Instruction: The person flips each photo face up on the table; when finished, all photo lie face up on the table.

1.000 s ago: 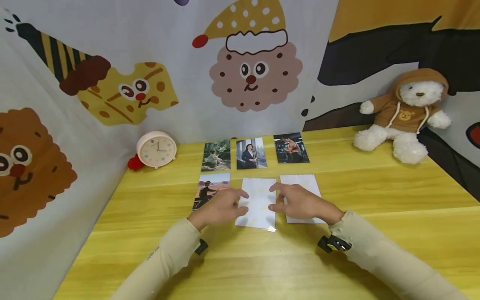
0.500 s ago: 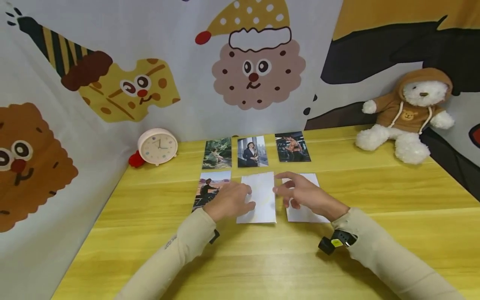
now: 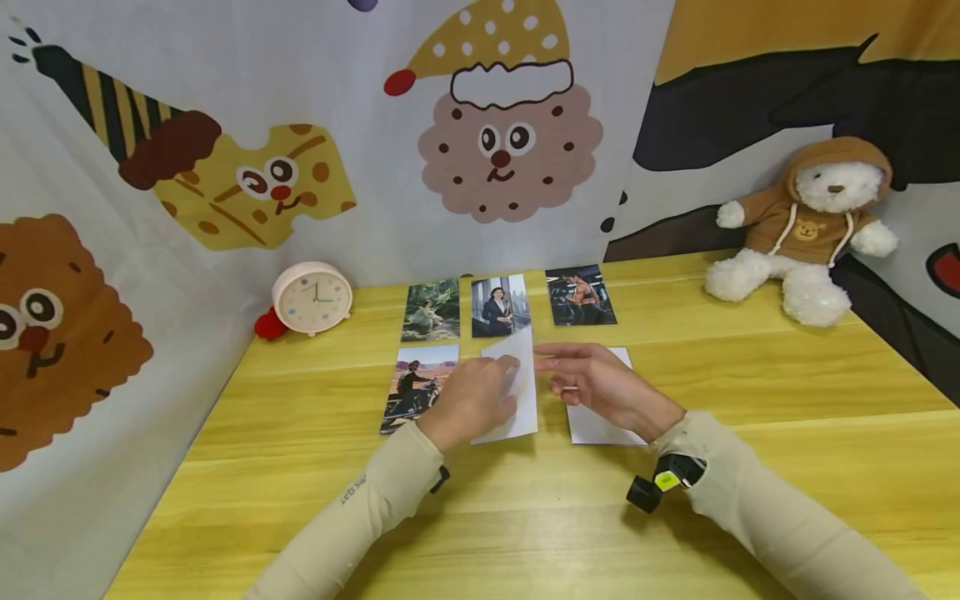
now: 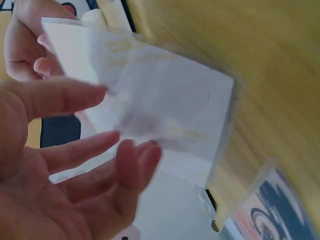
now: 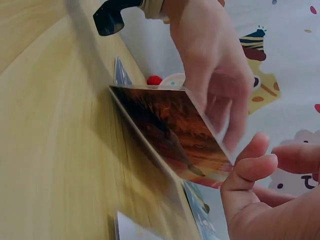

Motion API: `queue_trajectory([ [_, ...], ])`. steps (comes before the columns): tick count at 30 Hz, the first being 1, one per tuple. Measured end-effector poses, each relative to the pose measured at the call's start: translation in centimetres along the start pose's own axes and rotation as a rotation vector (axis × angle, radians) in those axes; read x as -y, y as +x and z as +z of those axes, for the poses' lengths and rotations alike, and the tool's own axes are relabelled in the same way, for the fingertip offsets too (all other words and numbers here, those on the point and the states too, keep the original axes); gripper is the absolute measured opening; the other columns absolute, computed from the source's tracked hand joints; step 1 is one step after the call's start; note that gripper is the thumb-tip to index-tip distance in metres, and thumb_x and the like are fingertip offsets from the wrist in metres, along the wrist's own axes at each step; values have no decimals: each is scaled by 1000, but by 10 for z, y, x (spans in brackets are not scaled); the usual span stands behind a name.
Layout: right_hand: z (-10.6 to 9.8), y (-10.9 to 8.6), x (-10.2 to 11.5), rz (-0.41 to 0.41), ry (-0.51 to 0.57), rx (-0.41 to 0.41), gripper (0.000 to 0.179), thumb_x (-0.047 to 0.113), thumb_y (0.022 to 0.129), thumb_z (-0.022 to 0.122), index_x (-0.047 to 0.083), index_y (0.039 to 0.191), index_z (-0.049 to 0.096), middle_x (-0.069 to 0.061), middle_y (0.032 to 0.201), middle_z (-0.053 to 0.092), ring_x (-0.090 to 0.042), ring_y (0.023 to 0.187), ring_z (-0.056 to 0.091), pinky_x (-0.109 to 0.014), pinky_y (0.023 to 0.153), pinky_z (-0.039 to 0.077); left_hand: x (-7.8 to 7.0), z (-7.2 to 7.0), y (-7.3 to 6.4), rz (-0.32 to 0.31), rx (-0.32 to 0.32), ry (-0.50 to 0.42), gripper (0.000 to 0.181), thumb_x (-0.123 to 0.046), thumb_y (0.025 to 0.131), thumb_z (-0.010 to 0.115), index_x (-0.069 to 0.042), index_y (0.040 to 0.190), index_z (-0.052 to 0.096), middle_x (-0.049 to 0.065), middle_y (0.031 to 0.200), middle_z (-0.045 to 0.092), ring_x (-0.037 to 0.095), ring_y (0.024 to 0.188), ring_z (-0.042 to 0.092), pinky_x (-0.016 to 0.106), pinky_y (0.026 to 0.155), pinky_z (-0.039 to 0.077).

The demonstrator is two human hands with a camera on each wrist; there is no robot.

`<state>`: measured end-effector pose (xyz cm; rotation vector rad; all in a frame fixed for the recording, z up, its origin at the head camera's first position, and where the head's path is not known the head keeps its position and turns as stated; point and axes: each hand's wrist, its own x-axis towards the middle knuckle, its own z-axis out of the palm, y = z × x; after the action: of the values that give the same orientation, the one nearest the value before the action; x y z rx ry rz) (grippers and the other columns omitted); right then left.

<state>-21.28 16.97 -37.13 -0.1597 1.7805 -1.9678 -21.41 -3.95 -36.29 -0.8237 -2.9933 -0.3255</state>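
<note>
A laminated photo card [image 3: 517, 400] stands tilted in the lower row, right edge raised, white back towards my left hand [image 3: 472, 400]. Its underside, in the right wrist view, shows an orange-brown picture [image 5: 175, 135]. Several fingers of my left hand spread before the white back [image 4: 165, 100] in the left wrist view, thumb apart from them. My right hand [image 3: 600, 387] has its fingertips at the raised edge, on the picture side, with its index finger fairly straight. Below my right hand lies another white-backed card [image 3: 600, 425], partly covered by it.
Left of the tilted card lies a motorcycle photo [image 3: 412, 387]. Behind are a forest photo [image 3: 431, 310], a photo of a person in a suit [image 3: 498, 308] and a gym photo [image 3: 581, 296]. A clock [image 3: 312, 297] and a teddy bear [image 3: 810, 225] stand at the back.
The middle card lay flat a second ago; its right edge has risen and leans left. My left hand has shifted right over it, and my right fingertips have followed the edge.
</note>
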Motion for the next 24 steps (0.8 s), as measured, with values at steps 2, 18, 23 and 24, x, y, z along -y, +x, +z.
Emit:
queue_trajectory([
  [2,2,2,-1,-20,6,16,52,9,105,40,4,156,32,-2,122,59,-6,74,55,-19,65,42,1,-1,0,-11,-40,-46,47,-24,91,72,-8,134,63,11,97,76,22,81,70,32,66,55],
  [18,28,11,-16,-37,67,53,58,15,104,51,26,158,32,4,93,67,-9,71,54,-23,64,44,17,-7,-10,-66,-111,-583,48,-19,96,69,-11,141,56,11,121,73,23,97,75,29,76,62],
  [23,32,15,-18,-24,47,62,62,13,102,56,29,158,33,1,93,66,-9,68,58,-22,61,48,19,-13,-14,-119,-93,-826,40,-20,100,61,-10,138,59,15,117,73,27,91,76,39,76,63],
  [24,32,16,-19,-19,38,63,62,13,102,57,30,157,34,0,95,67,-10,69,59,-22,60,48,20,-14,-14,-131,-91,-852,39,-21,100,59,-9,137,59,16,116,73,27,89,77,40,75,63],
])
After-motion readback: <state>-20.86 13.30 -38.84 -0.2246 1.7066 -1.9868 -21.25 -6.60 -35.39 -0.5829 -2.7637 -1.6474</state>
